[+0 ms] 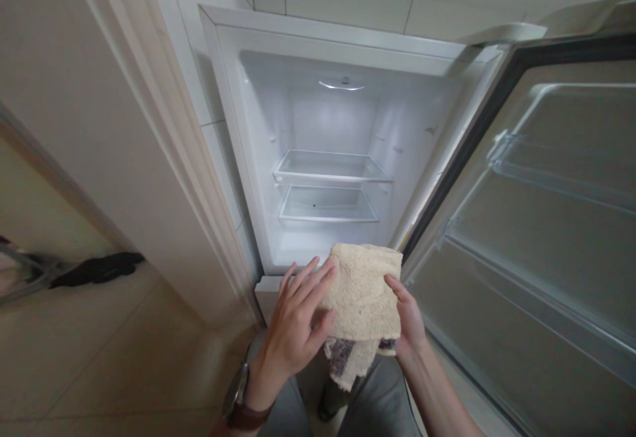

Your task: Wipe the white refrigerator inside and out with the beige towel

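Observation:
A folded cream terry cloth (pixel 365 291) with a darker patch underneath is held in front of me, below an open fridge (pixel 332 159). My left hand (pixel 298 321) lies on the cloth's left side with fingers stretched over it and thumb pressed to it. My right hand (pixel 410 321) supports the cloth from the right and beneath, thumb on top. A watch with a brown strap sits on my left wrist.
The fridge interior is lit and holds two bare glass shelves (pixel 330 172). Its door (pixel 536 225) stands open at the right with clear door racks. A door frame (pixel 163 132) runs down the left. A dark object (pixel 99 268) lies on the tiled floor.

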Demonstrator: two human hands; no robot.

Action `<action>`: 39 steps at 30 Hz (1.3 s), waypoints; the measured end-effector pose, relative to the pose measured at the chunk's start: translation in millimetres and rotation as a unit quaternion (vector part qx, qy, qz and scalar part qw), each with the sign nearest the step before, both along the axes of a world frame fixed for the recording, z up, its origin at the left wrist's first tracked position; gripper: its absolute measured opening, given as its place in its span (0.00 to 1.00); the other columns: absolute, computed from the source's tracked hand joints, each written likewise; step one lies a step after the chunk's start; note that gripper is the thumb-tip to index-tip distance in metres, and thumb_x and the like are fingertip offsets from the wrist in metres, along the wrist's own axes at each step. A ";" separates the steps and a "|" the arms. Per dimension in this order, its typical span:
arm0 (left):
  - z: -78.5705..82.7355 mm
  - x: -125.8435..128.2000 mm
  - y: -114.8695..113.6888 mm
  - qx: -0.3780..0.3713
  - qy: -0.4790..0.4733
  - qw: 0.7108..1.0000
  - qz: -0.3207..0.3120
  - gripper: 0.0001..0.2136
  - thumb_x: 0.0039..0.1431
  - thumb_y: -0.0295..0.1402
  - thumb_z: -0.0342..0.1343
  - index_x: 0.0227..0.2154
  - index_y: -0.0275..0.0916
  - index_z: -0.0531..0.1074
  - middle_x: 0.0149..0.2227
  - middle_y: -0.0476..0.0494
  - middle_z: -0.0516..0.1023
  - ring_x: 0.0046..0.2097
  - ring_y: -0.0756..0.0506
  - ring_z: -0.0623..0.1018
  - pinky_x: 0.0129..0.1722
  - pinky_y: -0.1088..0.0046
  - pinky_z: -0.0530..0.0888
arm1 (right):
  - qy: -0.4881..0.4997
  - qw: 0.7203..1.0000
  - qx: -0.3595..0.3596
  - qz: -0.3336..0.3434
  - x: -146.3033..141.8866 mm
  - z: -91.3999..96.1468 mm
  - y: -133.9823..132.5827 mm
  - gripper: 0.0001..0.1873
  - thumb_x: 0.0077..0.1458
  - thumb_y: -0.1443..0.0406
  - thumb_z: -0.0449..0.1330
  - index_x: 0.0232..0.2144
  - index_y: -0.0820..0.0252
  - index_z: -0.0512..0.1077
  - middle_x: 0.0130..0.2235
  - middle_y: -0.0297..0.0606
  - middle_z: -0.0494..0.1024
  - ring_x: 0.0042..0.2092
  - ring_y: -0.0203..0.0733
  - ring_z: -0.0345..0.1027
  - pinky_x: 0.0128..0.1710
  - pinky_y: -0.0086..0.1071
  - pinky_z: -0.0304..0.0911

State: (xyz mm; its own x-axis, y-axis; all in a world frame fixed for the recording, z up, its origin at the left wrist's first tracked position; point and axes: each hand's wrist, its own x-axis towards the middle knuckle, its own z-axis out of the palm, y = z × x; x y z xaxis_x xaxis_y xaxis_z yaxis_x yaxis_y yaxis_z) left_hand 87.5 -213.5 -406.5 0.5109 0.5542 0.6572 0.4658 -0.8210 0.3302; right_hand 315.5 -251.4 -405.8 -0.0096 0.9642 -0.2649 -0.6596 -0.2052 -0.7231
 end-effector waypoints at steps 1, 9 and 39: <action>0.6 -0.9 0.5 -0.004 -0.025 1.000 0.010 0.31 0.74 0.35 0.48 0.76 0.49 0.49 0.74 0.45 0.60 0.75 0.41 0.57 0.74 0.50 0.53 | 0.000 1.000 -0.003 0.001 0.8 -1.4 0.4 0.28 0.56 0.54 0.60 0.56 0.60 0.76 0.48 0.47 0.84 0.57 0.58 0.77 0.60 0.53 0.70; -2.8 7.3 -1.1 -0.076 0.042 0.996 -0.008 0.34 0.75 0.41 0.48 0.77 0.50 0.41 0.76 0.45 0.52 0.77 0.36 0.49 0.75 0.42 0.47 | -0.013 1.000 -0.001 0.015 -9.5 -0.1 -1.9 0.30 0.55 0.52 0.60 0.55 0.61 0.76 0.48 0.48 0.84 0.57 0.59 0.76 0.61 0.54 0.68; -44.3 37.1 -2.7 -0.572 -0.417 0.706 0.014 0.34 0.54 0.65 0.63 0.42 0.33 0.82 0.40 0.37 0.85 0.46 0.38 0.83 0.48 0.64 0.79 | -0.073 0.993 -0.087 -0.034 -19.7 -42.4 -21.1 0.31 0.39 0.52 0.77 0.45 0.59 0.78 0.47 0.44 0.85 0.57 0.59 0.76 0.60 0.49 0.69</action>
State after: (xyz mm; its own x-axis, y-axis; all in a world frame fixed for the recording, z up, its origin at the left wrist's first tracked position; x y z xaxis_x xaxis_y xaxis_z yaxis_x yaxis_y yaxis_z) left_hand 124.6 -216.2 -450.8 0.1879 0.9686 -0.1627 -0.2713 0.2104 0.9392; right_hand 295.8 -272.5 -448.2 0.1041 0.9012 -0.4206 -0.5673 -0.2936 -0.7694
